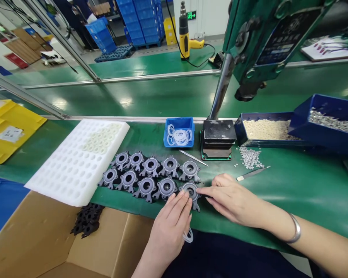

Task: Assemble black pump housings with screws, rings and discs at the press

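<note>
Your left hand [169,226] nearest, fingers flat, tips pressing round black-and-grey plastic housing [190,191] at right end of front row on green bench mat [292,185]; thin clear ring [188,235] loops under palm. Your right hand [230,199], open, fingertip touching same housing. Step looks like ring seating; next move likely needs even pressure.

dark grey housings [150,175] on a green mat [292,185], white foam tray [75,162], blue bin [179,133].
</note>
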Available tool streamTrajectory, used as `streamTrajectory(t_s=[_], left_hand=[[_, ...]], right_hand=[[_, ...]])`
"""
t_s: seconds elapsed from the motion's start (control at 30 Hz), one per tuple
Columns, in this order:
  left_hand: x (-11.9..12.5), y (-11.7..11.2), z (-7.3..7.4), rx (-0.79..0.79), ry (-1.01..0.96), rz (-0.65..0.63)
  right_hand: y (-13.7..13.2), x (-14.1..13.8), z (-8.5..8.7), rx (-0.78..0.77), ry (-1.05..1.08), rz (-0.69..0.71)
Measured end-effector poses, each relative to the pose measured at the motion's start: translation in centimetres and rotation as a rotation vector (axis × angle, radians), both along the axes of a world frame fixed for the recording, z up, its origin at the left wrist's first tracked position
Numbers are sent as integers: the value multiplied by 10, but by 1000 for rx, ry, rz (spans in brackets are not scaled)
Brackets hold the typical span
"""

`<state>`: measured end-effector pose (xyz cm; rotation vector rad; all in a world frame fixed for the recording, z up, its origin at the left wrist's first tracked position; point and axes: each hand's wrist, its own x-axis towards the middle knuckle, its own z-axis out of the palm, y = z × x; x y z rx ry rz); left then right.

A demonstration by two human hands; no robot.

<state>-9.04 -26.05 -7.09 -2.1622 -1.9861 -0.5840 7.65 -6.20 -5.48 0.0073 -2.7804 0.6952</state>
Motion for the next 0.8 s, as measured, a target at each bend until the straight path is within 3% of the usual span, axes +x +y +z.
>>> streamTrajectory(t_s=[0.27, 0.33, 0.43, 0.53, 0.63, 0.7, 0.8], left_hand=[[2, 4, 3, 39, -15, 0], [-1, 3, 13, 47, -87, 15], [-15, 1, 40, 23, -246, 100], [-37, 3, 69, -141, -254, 224], [-60, 14, 89, -465, -75, 325], [-70, 26, 99, -625, -14, 342], [-80, 49, 111, -694, -84, 271]], right_hand=[[-15, 0, -6, -119, 46, 114], [-14, -5, -4, -171, 83, 91], [-8, -13, 1, -279, 199, -6], [-1, -18, -4, -343, 316, -111], [2, -17, -20, -352, 383, -160], [2, -15, -35, -343, 412, -154], [1, -14, -49, -337, 450, -108]])
